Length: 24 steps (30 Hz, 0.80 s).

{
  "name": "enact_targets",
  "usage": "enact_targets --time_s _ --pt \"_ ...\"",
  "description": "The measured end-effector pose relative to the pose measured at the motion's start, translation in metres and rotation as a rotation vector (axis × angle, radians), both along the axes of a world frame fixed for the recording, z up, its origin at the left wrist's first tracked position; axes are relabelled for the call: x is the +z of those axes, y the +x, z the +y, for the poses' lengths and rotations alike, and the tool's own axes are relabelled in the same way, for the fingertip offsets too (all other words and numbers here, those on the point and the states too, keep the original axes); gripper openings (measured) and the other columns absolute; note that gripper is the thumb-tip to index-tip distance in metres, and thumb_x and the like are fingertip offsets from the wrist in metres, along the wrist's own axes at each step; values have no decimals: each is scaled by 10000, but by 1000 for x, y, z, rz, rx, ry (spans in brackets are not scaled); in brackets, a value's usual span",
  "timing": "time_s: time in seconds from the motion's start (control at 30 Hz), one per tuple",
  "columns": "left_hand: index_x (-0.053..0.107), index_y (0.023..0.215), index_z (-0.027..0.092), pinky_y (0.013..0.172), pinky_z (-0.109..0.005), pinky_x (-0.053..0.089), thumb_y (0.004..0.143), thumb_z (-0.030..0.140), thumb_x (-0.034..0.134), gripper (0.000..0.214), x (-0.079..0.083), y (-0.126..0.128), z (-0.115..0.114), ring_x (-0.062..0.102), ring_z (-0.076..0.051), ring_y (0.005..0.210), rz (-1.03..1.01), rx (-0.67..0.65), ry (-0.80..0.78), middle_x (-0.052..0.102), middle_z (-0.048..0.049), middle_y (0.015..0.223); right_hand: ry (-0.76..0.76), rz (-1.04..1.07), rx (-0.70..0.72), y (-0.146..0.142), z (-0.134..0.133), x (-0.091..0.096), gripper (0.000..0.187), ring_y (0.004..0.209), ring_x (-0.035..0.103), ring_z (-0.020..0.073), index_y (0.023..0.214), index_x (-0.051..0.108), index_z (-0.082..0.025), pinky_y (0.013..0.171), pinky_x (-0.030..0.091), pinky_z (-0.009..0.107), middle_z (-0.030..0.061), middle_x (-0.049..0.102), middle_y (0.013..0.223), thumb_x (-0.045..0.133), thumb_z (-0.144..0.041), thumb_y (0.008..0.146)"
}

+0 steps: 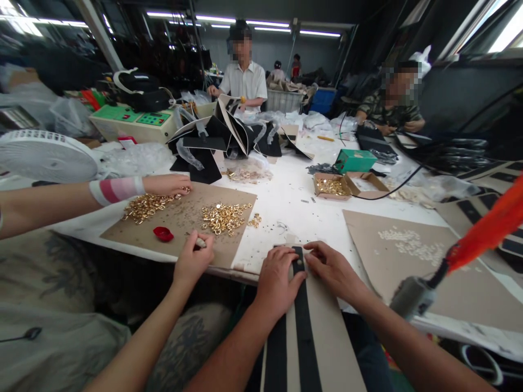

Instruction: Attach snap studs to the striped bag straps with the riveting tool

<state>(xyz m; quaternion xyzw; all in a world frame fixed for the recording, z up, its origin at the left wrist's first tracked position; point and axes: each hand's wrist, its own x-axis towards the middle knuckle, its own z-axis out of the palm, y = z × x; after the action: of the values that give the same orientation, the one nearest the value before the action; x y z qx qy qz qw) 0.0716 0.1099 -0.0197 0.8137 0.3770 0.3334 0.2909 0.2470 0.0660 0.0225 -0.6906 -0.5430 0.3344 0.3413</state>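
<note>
A long beige panel (330,332) with black straps lies at the table edge and reaches down toward me. My left hand (278,277) grips the end of one black strap (304,310), its fingers over the tip and its thumb along the side. A small round metal-looking spot (299,262) shows on that strap end. My right hand (333,269) is at the strap's right edge, thumb and forefinger curled near the tip. Whatever lies between those fingertips is too small or hidden to make out.
A co-worker's hands (194,255) work at my left, by piles of gold metal pieces (224,218) and a red dish (163,234). Small pale pieces (412,245) lie on a board at right. Beyond are a box of gold parts (332,187), a green box (355,161) and a fan (49,155).
</note>
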Motion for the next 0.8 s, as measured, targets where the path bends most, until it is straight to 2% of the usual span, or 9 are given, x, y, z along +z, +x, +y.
enact_targets --time_s 0.07,0.17,0.27,0.33,0.4,0.5,0.57,0.7,0.8 --pt "684 1101 214 1094 -505 481 851 207 758 260 1 0 1 567 -280 1251 -4 4 4 682 -82 1255 92 51 -130 -4 -36 3 359 718 643 188 1140 659 -221 684 510 303 22 705 855 595 -509 935" --pt "700 1068 221 1080 -505 493 855 205 753 220 2 1 2 581 -282 1231 -13 1 20 690 -79 1235 164 20 -393 -1 -106 2 361 681 647 207 990 694 -231 651 530 308 23 686 763 658 -575 885" --pt "709 1065 230 1085 -513 487 832 179 772 247 1 2 4 586 -286 1220 -7 -11 41 690 -73 1222 106 -82 -689 17 -165 -7 411 719 687 251 918 703 -242 670 558 341 45 719 790 700 -639 812" --pt "711 1079 235 1092 -519 479 819 164 780 278 0 2 5 583 -284 1218 5 -19 51 683 -69 1230 68 -110 -849 33 -183 -16 494 776 713 285 929 692 -228 693 573 369 71 745 858 714 -689 753" --pt "715 1079 242 1095 -522 474 824 165 770 272 -1 3 7 580 -279 1214 16 -23 58 675 -64 1241 90 -85 -913 47 -185 -26 617 797 717 296 1020 671 -197 690 580 383 94 747 906 733 -717 693" --pt "726 1060 240 1100 -521 467 841 176 746 229 0 3 8 576 -271 1214 25 -29 55 668 -60 1244 105 -117 -832 61 -170 -36 781 804 705 295 1202 620 -167 712 575 402 105 736 970 755 -715 662" --pt "734 1044 232 1102 -513 466 834 172 750 219 2 2 7 578 -266 1214 25 -30 47 670 -59 1233 58 -221 -752 65 -159 -40 678 815 694 316 1150 637 -196 743 551 430 91 730 930 716 -711 717" --pt "743 1003 228 1087 -506 478 803 163 773 212 4 1 4 590 -267 1208 18 -12 27 680 -59 1214 0 -273 -683 66 -151 -37 467 771 673 350 828 633 -241 714 513 445 77 700 741 622 -707 793" --pt "748 1002 226 1086 -498 475 797 172 791 216 5 2 2 588 -269 1211 13 3 10 685 -62 1207 100 -69 -687 64 -145 -16 456 925 689 359 936 694 -207 772 540 424 104 758 931 669 -639 791"
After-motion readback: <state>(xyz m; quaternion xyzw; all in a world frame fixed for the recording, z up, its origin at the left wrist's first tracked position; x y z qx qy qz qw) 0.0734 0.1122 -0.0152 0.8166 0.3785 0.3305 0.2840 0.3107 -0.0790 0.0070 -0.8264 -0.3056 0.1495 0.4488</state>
